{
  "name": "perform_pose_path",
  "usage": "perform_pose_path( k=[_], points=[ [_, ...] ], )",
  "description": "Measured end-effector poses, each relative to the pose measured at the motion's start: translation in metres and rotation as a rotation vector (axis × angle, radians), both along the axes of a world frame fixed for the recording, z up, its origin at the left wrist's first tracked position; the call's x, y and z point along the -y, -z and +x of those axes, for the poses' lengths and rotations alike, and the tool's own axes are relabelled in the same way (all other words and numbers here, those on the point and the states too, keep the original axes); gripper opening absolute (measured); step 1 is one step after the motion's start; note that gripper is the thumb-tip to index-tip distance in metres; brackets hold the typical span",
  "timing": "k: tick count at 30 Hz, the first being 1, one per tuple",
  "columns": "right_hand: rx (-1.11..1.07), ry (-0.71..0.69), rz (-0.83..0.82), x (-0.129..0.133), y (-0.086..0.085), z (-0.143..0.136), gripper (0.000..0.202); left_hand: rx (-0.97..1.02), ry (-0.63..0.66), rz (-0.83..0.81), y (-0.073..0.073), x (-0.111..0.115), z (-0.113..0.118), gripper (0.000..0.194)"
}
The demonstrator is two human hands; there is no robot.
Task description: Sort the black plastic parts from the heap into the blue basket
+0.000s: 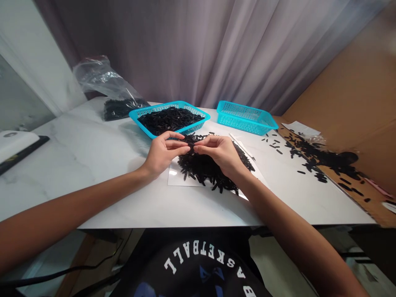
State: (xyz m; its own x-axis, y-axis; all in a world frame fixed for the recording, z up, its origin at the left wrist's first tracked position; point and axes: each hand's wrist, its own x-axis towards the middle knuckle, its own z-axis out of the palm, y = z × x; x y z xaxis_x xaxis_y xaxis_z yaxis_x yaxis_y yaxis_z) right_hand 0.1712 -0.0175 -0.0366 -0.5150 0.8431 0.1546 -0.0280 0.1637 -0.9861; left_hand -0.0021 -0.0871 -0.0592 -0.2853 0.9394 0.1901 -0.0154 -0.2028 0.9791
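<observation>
My left hand point(163, 153) and my right hand point(220, 152) meet fingertip to fingertip over a heap of small black pieces point(202, 167). Between the pinched fingers of both hands is a small black piece point(191, 145), mostly covered by the fingertips. The heap lies on a white sheet point(182, 180) on the white table. Just behind my left hand stands a blue basket point(151, 109) full of similar black pieces.
A second blue basket point(244, 119) stands at the back right. A clear plastic bag point(102, 78) with black contents lies at the back left. More black pieces point(328, 156) are scattered along the right side. A white device point(15, 144) sits at the left edge.
</observation>
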Motion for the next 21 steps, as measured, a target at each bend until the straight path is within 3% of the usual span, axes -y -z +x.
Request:
perform_pose_path(
  k=[21],
  points=[
    [0.042, -0.020, -0.009, 0.0001, 0.0005, 0.0002, 0.024, -0.002, -0.010, 0.003, 0.0014, 0.0015, 0.0001, 0.045]
  ],
)
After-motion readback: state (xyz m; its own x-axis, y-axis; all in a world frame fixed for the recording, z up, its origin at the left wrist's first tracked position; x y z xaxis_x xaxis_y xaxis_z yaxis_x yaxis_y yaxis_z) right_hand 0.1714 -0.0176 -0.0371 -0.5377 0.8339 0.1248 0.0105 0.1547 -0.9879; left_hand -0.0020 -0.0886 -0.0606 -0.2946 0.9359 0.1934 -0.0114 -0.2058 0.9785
